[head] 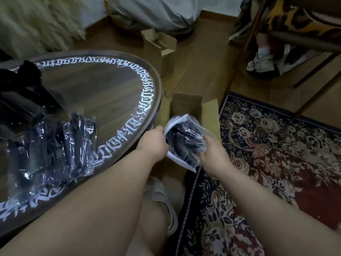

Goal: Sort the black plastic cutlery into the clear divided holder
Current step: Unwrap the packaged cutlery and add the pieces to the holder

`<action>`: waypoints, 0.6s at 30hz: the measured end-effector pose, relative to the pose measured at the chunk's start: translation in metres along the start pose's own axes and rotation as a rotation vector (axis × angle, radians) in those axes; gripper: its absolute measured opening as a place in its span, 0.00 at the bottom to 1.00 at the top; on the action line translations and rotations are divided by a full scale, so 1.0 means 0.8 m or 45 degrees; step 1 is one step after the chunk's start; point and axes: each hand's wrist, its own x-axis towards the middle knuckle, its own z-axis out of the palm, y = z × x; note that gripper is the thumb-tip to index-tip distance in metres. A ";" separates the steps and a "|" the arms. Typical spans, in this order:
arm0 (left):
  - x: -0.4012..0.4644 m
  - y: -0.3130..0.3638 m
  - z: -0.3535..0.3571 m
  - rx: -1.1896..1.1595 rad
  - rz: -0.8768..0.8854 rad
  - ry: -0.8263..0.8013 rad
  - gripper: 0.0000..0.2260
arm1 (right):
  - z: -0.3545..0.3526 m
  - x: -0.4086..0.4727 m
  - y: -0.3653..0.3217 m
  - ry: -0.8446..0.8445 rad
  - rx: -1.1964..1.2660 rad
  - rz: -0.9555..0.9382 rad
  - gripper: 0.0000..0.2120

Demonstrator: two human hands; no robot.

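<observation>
1. Both hands hold one bag of black cutlery (184,139) in the air over an open cardboard box (186,104) on the floor, just right of the round table (110,85); the bag's long axis runs from upper left, at its white torn mouth, down to lower right
2. The left hand (153,141) pinches the bag's upper left edge, fingers curled round the plastic; the right hand (214,152) grips the lower right side, thumb on top of the wrap
3. The two hands sit on either side of the bag, so each is equally near it; the left forearm crosses the table rim, the right reaches out over the patterned rug (276,145)
4. More wrapped cutlery (55,141) lies in a fan on the table, well left of the hands, nearer the left arm
5. The clear divided holder cannot be made out; dark blurred things stand at the table's far left
6. Judging by this, the contents must next travel left, onto the table
</observation>
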 end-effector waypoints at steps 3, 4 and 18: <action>-0.002 -0.011 0.006 0.008 0.016 -0.013 0.07 | 0.015 0.015 -0.011 -0.035 -0.035 -0.005 0.18; -0.002 -0.013 0.009 0.002 0.020 -0.009 0.05 | 0.024 0.023 -0.016 -0.076 -0.066 -0.036 0.16; 0.000 -0.023 0.016 -0.033 0.012 -0.035 0.05 | 0.113 0.100 -0.045 -0.367 -0.105 0.556 0.27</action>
